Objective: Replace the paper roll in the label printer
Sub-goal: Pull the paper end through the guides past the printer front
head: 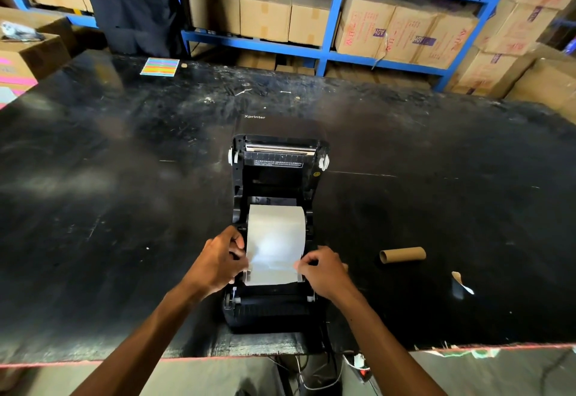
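A black label printer point(274, 174) stands open on the black table, its lid tipped back. A white paper roll point(276, 227) sits in the printer's bay, and a strip of its paper runs toward me over the front. My left hand point(218, 260) pinches the left edge of that strip. My right hand point(324, 269) pinches the right edge. An empty brown cardboard core point(402, 254) lies on the table to the right of the printer.
A torn paper scrap point(461, 281) lies near the core. A coloured sticker sheet point(159, 66) sits at the table's far edge. A person in dark clothes point(131, 5) stands behind the table. Blue shelves point(333, 18) hold cardboard boxes. Cables point(311, 367) hang below the near edge.
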A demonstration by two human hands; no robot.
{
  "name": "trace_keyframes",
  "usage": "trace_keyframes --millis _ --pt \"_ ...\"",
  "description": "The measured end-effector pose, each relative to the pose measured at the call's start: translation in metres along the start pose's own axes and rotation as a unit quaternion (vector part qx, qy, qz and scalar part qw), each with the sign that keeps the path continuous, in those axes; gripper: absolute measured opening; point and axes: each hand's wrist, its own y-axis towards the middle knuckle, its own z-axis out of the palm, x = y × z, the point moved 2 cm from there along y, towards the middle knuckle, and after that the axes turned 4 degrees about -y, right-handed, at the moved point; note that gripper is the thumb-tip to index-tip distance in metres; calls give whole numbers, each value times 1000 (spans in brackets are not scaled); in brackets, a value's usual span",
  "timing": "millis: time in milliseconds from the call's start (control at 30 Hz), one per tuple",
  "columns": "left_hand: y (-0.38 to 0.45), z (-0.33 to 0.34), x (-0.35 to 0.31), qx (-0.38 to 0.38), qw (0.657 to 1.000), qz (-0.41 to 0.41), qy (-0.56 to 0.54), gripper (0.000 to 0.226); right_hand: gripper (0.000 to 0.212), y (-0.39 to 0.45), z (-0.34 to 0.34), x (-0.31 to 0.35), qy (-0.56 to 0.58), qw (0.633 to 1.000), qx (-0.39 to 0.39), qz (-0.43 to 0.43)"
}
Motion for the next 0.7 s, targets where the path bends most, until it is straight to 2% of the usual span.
trace_keyframes --millis 100,200,300,433,533,600,700 --pt "0 1 -2 -1 999 20 41 29 24 1 -2 3 -46 998 -28 -23" --pt "3 -1 -4 23 997 14 72 32 21 3 -1 0 -13 999 -37 -20" --pt "6 -3 -6 50 998 -7 32 28 20 2 -1 -7 14 999 -28 -16" --pt "3 -1 -3 22 1000 -5 -8 26 21 -1 0 -5 -6 1000 -24 -17" --pt "4 -1 -2 42 999 -15 -13 29 22 -1 -3 -4 46 999 -12 2" --pt "5 -3 -2 61 998 -17 -9 30 20 -3 -2 -5 56 998 -35 8" --pt "5 -5 -2 54 998 -16 -18 33 17 -6 3 -4 -2 998 -67 -14"
